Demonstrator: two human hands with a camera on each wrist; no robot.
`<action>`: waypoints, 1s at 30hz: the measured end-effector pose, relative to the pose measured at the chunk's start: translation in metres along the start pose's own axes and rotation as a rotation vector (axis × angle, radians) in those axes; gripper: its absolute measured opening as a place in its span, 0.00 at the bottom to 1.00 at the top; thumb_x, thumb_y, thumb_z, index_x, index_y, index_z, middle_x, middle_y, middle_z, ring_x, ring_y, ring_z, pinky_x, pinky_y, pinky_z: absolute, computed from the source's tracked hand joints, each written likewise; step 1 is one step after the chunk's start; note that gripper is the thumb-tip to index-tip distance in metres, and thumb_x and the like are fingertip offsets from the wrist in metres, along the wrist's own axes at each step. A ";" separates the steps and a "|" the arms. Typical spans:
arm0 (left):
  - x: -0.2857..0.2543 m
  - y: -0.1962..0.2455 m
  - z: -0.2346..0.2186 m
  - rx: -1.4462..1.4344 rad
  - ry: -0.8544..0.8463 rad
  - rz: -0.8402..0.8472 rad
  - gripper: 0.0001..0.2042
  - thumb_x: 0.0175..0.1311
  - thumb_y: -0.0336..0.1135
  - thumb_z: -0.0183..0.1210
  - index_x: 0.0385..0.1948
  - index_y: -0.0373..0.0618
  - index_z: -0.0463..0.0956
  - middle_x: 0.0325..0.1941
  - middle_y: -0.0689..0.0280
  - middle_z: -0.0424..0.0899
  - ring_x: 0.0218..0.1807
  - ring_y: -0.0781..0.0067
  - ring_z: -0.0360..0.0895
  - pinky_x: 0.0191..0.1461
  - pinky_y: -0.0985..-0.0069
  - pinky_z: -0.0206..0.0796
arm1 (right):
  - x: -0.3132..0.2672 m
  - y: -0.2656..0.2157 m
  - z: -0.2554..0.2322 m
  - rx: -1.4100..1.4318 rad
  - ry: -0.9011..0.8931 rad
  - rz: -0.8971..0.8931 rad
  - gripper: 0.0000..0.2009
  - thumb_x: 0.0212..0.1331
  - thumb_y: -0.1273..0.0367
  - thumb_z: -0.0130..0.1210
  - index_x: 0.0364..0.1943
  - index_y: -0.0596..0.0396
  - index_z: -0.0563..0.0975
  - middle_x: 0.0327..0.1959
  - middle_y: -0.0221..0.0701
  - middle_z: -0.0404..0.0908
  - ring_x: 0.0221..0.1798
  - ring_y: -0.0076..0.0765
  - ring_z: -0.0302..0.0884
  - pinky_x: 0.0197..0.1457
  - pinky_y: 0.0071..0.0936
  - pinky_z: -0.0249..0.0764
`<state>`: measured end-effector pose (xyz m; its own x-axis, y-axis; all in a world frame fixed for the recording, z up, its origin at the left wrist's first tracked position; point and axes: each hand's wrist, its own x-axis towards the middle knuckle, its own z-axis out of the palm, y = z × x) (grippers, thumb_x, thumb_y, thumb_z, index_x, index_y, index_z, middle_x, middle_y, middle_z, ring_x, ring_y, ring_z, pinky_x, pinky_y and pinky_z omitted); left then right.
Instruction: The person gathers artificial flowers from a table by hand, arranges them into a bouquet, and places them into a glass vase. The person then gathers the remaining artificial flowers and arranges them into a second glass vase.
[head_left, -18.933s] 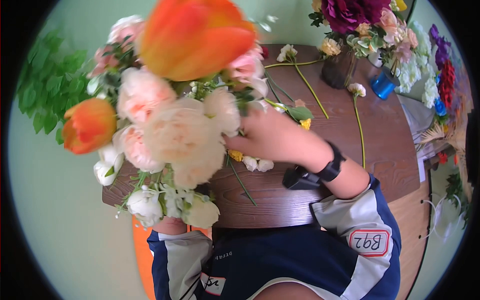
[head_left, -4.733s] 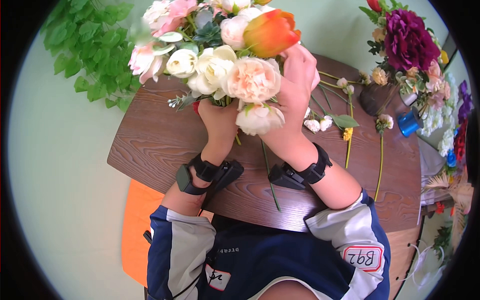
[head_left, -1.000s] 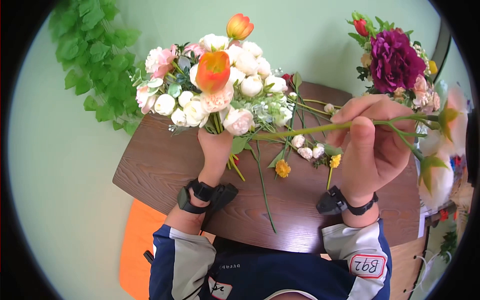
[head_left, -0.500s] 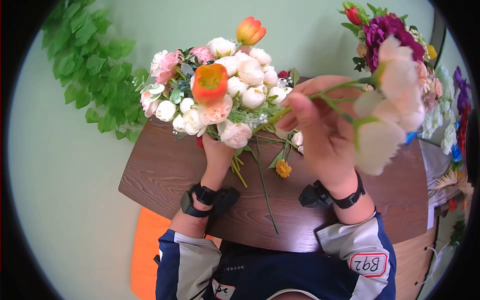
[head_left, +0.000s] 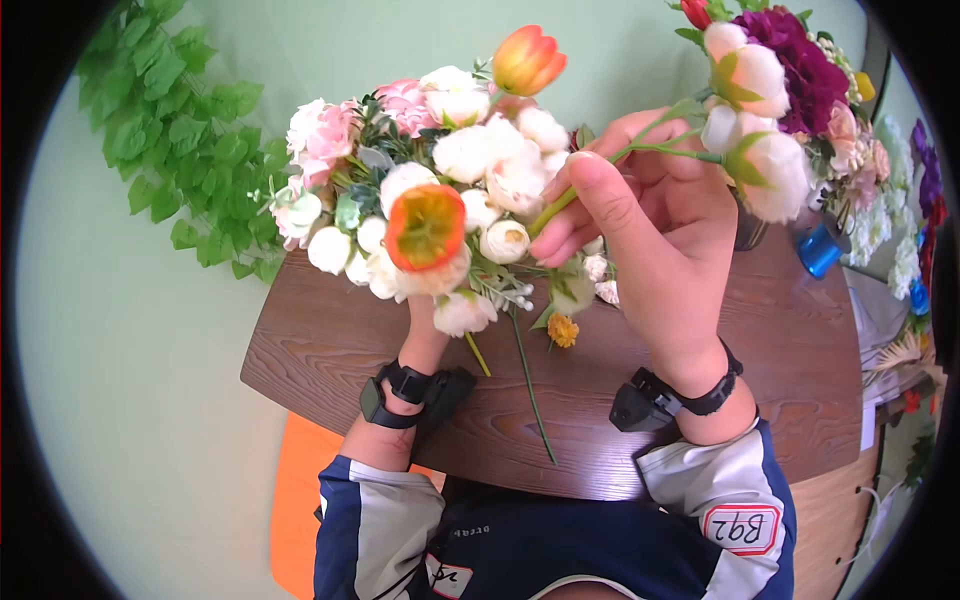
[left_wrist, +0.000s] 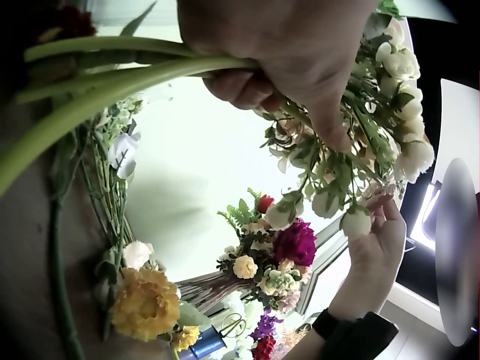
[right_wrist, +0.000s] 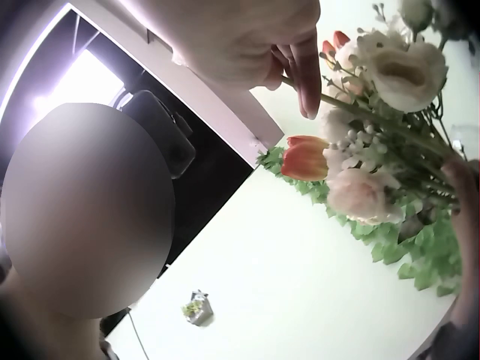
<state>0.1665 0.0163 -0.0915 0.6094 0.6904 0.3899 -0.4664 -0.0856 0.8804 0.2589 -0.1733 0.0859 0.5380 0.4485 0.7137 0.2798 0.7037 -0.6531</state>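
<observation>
In the head view the left hand (head_left: 426, 335) is under a large bouquet (head_left: 405, 187) of white, pink and orange flowers, partly hidden by the blooms. The left wrist view has that hand (left_wrist: 277, 52) curled round the bundled green stems (left_wrist: 112, 82). Between thumb and fingers, the right hand (head_left: 660, 240) pinches the green stem of a branch of pale roses (head_left: 765, 175), whose heads point right. This stem slants down toward the bouquet's right side, where its lower end is hidden. In the right wrist view the right hand (right_wrist: 255, 45) is beside the bouquet.
On the brown table (head_left: 620, 440) lie a loose green stem (head_left: 533, 395), a yellow flower (head_left: 563, 330) and small white blooms. At the right are a purple-flowered arrangement (head_left: 800, 75) and a blue cup (head_left: 820, 250). Green leaves (head_left: 185, 130) hang on the left wall.
Both hands were at the bouquet earlier; the right hand then held the rose branch out at the right and has moved left with it, against the bouquet. The left hand keeps its hold.
</observation>
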 end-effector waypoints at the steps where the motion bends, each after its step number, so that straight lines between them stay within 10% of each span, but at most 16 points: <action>1: -0.001 0.002 -0.002 -0.164 -0.054 -0.061 0.20 0.67 0.44 0.37 0.53 0.38 0.57 0.45 0.57 0.66 0.43 0.65 0.69 0.45 0.75 0.67 | 0.000 -0.003 0.001 0.055 -0.033 0.068 0.04 0.59 0.76 0.48 0.35 0.64 0.68 0.24 0.37 0.76 0.20 0.29 0.76 0.21 0.19 0.74; 7: -0.011 0.029 0.007 -0.934 -0.172 -0.352 0.15 0.67 0.36 0.40 0.50 0.36 0.57 0.45 0.58 0.67 0.45 0.65 0.68 0.50 0.75 0.66 | 0.001 -0.003 -0.002 -0.018 0.063 0.009 0.04 0.58 0.76 0.49 0.33 0.63 0.68 0.24 0.37 0.76 0.18 0.30 0.76 0.18 0.19 0.73; 9: -0.004 -0.002 -0.019 -0.800 -0.094 -0.380 0.14 0.67 0.37 0.41 0.47 0.36 0.59 0.43 0.58 0.67 0.44 0.65 0.68 0.50 0.75 0.66 | -0.002 0.003 0.005 0.029 0.078 -0.025 0.04 0.57 0.77 0.50 0.33 0.64 0.69 0.25 0.38 0.76 0.18 0.29 0.76 0.18 0.20 0.73; 11: 0.018 -0.063 -0.070 -0.480 -0.498 -0.221 0.36 0.55 0.67 0.31 0.34 0.34 0.69 0.26 0.49 0.74 0.23 0.56 0.72 0.22 0.65 0.67 | -0.005 0.005 0.007 -0.030 0.055 0.064 0.04 0.56 0.77 0.51 0.33 0.64 0.69 0.27 0.38 0.76 0.20 0.29 0.77 0.21 0.20 0.75; 12: 0.014 -0.008 -0.005 -1.011 -0.806 -0.156 0.21 0.67 0.45 0.37 0.54 0.40 0.59 0.54 0.56 0.67 0.54 0.62 0.67 0.58 0.67 0.61 | -0.006 0.007 0.008 -0.123 0.017 0.044 0.05 0.56 0.77 0.51 0.34 0.65 0.69 0.27 0.37 0.76 0.23 0.29 0.77 0.24 0.20 0.75; 13: 0.014 -0.007 0.001 -1.064 -0.812 -0.125 0.24 0.67 0.49 0.34 0.58 0.43 0.57 0.59 0.57 0.64 0.59 0.60 0.63 0.62 0.63 0.57 | -0.007 0.009 0.009 -0.217 -0.020 0.025 0.05 0.56 0.77 0.51 0.35 0.65 0.69 0.28 0.37 0.77 0.26 0.29 0.78 0.26 0.20 0.76; 15: 0.004 -0.045 -0.023 -0.714 -0.409 0.003 0.25 0.66 0.50 0.33 0.58 0.43 0.57 0.58 0.57 0.64 0.59 0.60 0.63 0.62 0.63 0.56 | -0.004 0.022 -0.004 -0.520 -0.045 -0.081 0.05 0.56 0.78 0.52 0.34 0.65 0.71 0.28 0.35 0.77 0.31 0.26 0.77 0.32 0.19 0.75; 17: 0.011 -0.057 -0.023 -0.986 -0.683 0.052 0.24 0.67 0.49 0.34 0.58 0.43 0.56 0.58 0.58 0.64 0.58 0.61 0.64 0.61 0.65 0.57 | 0.000 0.028 -0.004 -0.338 0.076 -0.145 0.06 0.45 0.77 0.61 0.25 0.60 0.74 0.21 0.26 0.74 0.23 0.20 0.69 0.27 0.20 0.66; 19: -0.002 -0.026 -0.008 -0.480 0.086 -0.334 0.23 0.67 0.48 0.35 0.58 0.43 0.56 0.57 0.59 0.65 0.57 0.64 0.65 0.59 0.68 0.60 | 0.005 0.030 -0.002 -0.284 0.104 -0.082 0.06 0.45 0.77 0.61 0.25 0.59 0.74 0.21 0.26 0.74 0.24 0.19 0.68 0.28 0.19 0.66; 21: -0.001 -0.040 -0.023 -0.325 0.063 -0.318 0.23 0.66 0.48 0.35 0.58 0.43 0.56 0.56 0.58 0.66 0.54 0.65 0.68 0.57 0.69 0.62 | 0.009 0.038 -0.004 -0.369 0.023 -0.254 0.06 0.45 0.77 0.61 0.25 0.59 0.74 0.21 0.26 0.74 0.25 0.18 0.68 0.30 0.19 0.66; 24: 0.002 -0.030 -0.013 -0.883 -0.626 -0.232 0.19 0.64 0.40 0.44 0.52 0.38 0.61 0.47 0.56 0.72 0.40 0.68 0.74 0.36 0.68 0.72 | 0.003 0.046 0.003 -0.370 0.025 -0.276 0.09 0.45 0.79 0.59 0.31 0.59 0.73 0.28 0.27 0.74 0.31 0.20 0.69 0.36 0.18 0.67; 27: -0.007 0.020 0.022 -0.027 -0.307 -0.046 0.14 0.60 0.36 0.51 0.43 0.38 0.67 0.33 0.59 0.76 0.26 0.71 0.75 0.22 0.76 0.69 | -0.010 0.057 -0.001 -0.619 -0.064 -0.327 0.24 0.44 0.79 0.60 0.48 0.59 0.64 0.42 0.32 0.71 0.42 0.26 0.70 0.45 0.23 0.70; 30: -0.008 0.051 0.046 0.101 -0.181 -0.142 0.05 0.56 0.31 0.54 0.29 0.41 0.71 0.20 0.66 0.73 0.14 0.77 0.69 0.14 0.81 0.59 | -0.013 0.067 0.011 -0.698 0.039 -0.418 0.11 0.35 0.71 0.58 0.29 0.51 0.77 0.40 0.34 0.73 0.49 0.43 0.64 0.48 0.37 0.53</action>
<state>0.1673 -0.0270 -0.0373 0.7733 0.5619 0.2939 -0.3069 -0.0740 0.9489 0.2620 -0.1260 0.0352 0.3024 0.1964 0.9327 0.8882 0.2971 -0.3506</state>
